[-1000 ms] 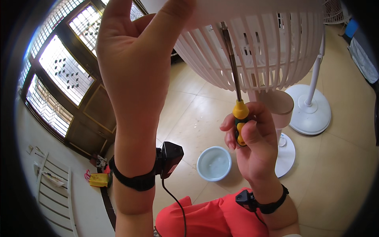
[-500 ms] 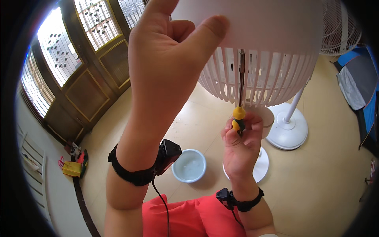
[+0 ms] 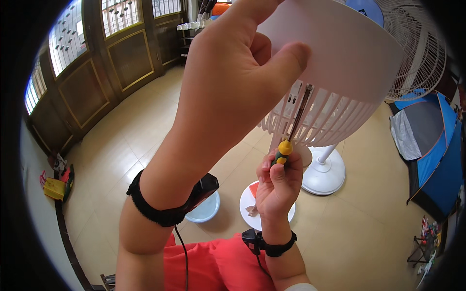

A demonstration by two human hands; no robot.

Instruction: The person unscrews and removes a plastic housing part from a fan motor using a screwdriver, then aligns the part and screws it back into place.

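Note:
A white fan head [image 3: 344,53] with a slatted grille [image 3: 335,119] along its lower part fills the upper middle. My left hand [image 3: 233,87] grips its smooth shell from the left, the thumb pressed on the surface and the other fingertips hidden. Below the slats, my right hand [image 3: 277,189] is closed round the yellow and dark green handle of a screwdriver [image 3: 285,147]. Its long metal shaft slants up between or in front of the slats, and the tip reaches the shell's lower edge. Whether the tip sits in a screw is too small to tell.
A white round base [image 3: 246,213] with scraps on it stands below, beside a pale blue basin [image 3: 206,209]. Behind are another stand base [image 3: 324,178] and a large wire fan cage [image 3: 417,53]. A blue and grey tent [image 3: 432,140] lies right; dark doors [image 3: 97,72] line the left.
The whole view has shifted, bringing more of the tent and the cage in. The fan head and screwdriver now look more slanted. Both hands keep their holds.

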